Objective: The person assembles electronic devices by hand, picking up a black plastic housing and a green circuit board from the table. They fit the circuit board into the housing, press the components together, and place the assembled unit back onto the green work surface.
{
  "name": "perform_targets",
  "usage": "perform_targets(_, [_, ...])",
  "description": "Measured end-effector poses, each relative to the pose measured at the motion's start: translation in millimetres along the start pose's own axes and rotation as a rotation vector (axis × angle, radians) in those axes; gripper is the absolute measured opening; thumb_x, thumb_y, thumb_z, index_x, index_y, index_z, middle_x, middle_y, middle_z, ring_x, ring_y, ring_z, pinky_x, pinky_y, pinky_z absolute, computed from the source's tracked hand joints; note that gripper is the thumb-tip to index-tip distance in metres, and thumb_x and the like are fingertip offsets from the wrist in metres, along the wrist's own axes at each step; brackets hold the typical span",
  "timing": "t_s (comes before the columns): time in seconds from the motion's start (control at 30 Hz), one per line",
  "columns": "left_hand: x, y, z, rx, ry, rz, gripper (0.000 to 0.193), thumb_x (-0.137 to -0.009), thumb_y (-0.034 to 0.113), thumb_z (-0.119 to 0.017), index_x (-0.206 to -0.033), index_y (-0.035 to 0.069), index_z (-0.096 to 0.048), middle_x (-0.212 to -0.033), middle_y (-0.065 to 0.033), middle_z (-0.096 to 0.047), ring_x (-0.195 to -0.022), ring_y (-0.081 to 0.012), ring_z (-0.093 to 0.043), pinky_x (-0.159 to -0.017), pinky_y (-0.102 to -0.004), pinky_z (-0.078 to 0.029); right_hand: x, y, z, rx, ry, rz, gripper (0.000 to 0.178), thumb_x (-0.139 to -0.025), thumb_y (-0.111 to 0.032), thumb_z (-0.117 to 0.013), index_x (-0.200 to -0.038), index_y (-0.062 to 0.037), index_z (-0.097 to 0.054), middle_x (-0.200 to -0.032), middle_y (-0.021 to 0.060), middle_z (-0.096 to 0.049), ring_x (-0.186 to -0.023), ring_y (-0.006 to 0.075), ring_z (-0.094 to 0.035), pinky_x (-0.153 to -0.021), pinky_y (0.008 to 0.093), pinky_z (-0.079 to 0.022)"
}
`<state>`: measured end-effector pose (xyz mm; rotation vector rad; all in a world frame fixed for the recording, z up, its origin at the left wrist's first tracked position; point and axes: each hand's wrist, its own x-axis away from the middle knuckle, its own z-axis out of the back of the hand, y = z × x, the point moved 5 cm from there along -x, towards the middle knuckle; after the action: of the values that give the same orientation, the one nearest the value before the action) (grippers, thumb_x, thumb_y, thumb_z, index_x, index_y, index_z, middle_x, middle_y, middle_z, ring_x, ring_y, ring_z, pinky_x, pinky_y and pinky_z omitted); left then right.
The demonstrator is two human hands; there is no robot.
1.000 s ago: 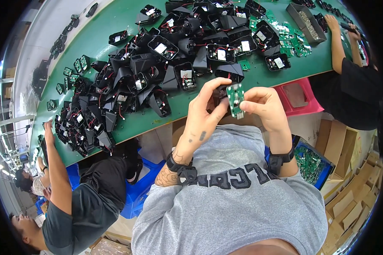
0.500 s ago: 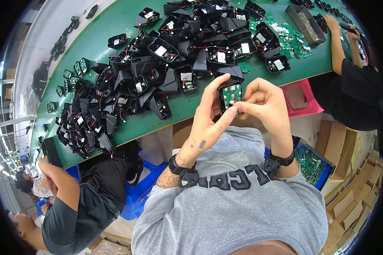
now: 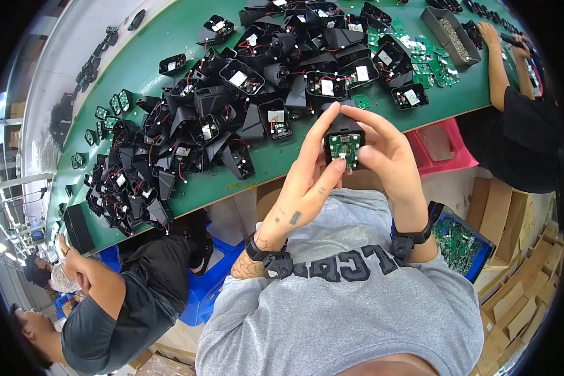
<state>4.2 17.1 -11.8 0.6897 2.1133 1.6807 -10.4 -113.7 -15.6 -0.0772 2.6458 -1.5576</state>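
Between my two hands is a black plastic housing [image 3: 343, 125] with a green circuit board [image 3: 344, 149] seated in its open face. My left hand [image 3: 310, 160] wraps the housing's left side, its thumb pressed on the board's lower edge. On the other side my right hand [image 3: 387, 150] closes round the housing, fingers along the far end and thumb at the board's right edge. Both are held just off the table's near edge. Beyond them lies a heap of similar black housings [image 3: 276, 122], many with red wires and white parts inside.
Loose green boards [image 3: 442, 67] lie beside a grey box [image 3: 450, 37] of small parts on the green table [image 3: 213, 182]. A co-worker sits at left [image 3: 106, 313], another at right [image 3: 507, 144]. A blue bin [image 3: 460, 241] of boards stands by my right elbow.
The housing has turned so its closed end points away from me. My right fingers have moved from the board's side to around the housing's far end.
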Motion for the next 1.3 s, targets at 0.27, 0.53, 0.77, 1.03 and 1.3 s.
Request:
perform_targets(0.27, [-4.4, 11.5, -8.0, -0.291, 0.0, 0.077, 0.063, -0.094, 0.002, -0.042, -0.147, 0.015, -0.012, -0.077, -0.0032, -0.053, -0.059, -0.0061, -0.05, -0.052, -0.0206, -0.042, -2.3, 3.8, 1.4, 0.154, 0.107, -0.009, 0.048, -0.084, -0.004, -0.062, -0.129, 0.0006, -0.047, -0.102, 0.0071, -0.063, -0.089, 0.0104, -0.059, -0.076, 0.0237, -0.048])
perform_targets(0.53, [-7.4, 10.3, -4.1, -0.463, 0.046, 0.039, 0.069, -0.091, 0.003, -0.046, -0.147, 0.013, -0.007, -0.082, -0.0115, -0.061, -0.062, -0.0189, -0.061, -0.06, -0.0332, -0.049, -4.2, 4.1, -1.2, 0.126, 0.188, -0.023, 0.043, -0.087, -0.009, -0.061, -0.128, -0.0021, -0.05, -0.095, 0.0062, -0.065, -0.081, 0.0091, -0.06, -0.07, 0.0223, -0.049])
perform_targets(0.77, [-7.4, 2.2, -4.6, -0.237, 0.009, 0.167, 0.073, -0.091, 0.005, -0.047, -0.147, 0.013, -0.001, -0.078, -0.0113, -0.061, -0.065, -0.017, -0.063, -0.06, -0.029, -0.049, -4.8, 5.0, 5.4, 0.091, 0.192, -0.13, 0.041, -0.087, -0.009, -0.061, -0.126, -0.0027, -0.052, -0.093, 0.0072, -0.065, -0.084, 0.0102, -0.061, -0.073, 0.0237, -0.049])
perform_targets(1.03, [-11.5, -12.3, 5.0, -0.186, 0.166, 0.066, 0.057, -0.088, 0.003, -0.047, -0.141, 0.015, -0.029, -0.071, -0.0031, -0.056, -0.054, -0.0073, -0.053, -0.05, -0.0224, -0.043, -13.8, 5.0, 2.7, 0.089, 0.188, -0.031, 0.032, -0.085, -0.003, -0.061, -0.117, -0.001, -0.055, -0.096, 0.0088, -0.065, -0.088, 0.0128, -0.062, -0.078, 0.0263, -0.05])
perform_targets(1.3, [-16.0, -4.7, 2.6, -0.316, 0.232, -0.024, 0.055, -0.086, 0.0, -0.051, -0.138, 0.011, -0.034, -0.074, 0.0002, -0.058, -0.057, -0.0044, -0.05, -0.05, -0.021, -0.042, -18.2, 3.8, 3.9, 0.004, 0.134, 0.025, 0.033, -0.084, 0.003, -0.06, -0.116, 0.0038, -0.053, -0.103, 0.0086, -0.062, -0.092, 0.0139, -0.061, -0.079, 0.0258, -0.05])
